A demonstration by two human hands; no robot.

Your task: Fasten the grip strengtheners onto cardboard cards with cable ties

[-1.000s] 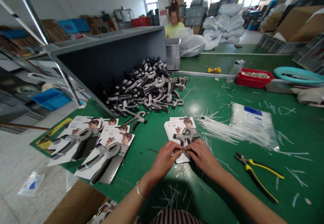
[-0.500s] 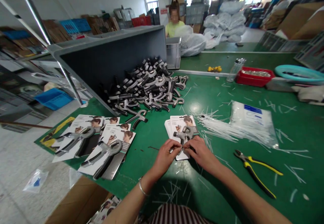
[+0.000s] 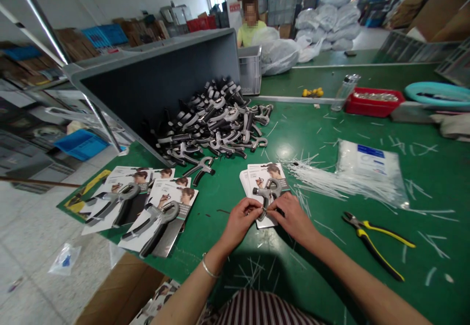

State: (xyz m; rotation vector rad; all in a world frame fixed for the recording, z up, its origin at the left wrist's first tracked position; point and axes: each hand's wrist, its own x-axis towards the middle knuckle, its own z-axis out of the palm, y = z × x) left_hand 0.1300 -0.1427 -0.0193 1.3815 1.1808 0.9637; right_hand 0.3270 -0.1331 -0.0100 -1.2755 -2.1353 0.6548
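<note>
My left hand (image 3: 244,217) and my right hand (image 3: 292,213) meet over a grey-and-black spring hand gripper (image 3: 273,187), which lies on a printed backing card (image 3: 262,169) on a small stack of cards. Both thumbs and forefingers are pinched together at its handles, fingertips nearly touching. What thin piece they hold is too small to make out. Loose white cable ties (image 3: 323,183) lie just right of the card stack. On the left, two hand grippers (image 3: 161,224) rest on cards of the same kind. Several loose hand grippers (image 3: 220,119) spill in a heap from a tipped grey crate (image 3: 154,46).
Yellow-handled cutting pliers (image 3: 374,242) lie to the right. Beyond are a plastic bag of cable ties (image 3: 370,163), a red tray (image 3: 374,109) of small parts and a clear bottle (image 3: 345,92). Tie offcuts litter the green table (image 3: 220,261). A person (image 3: 251,26) is across the table.
The view has shifted slightly. Both hands stay pinched at the hand gripper's handles, with only a slight movement of the fingers.
</note>
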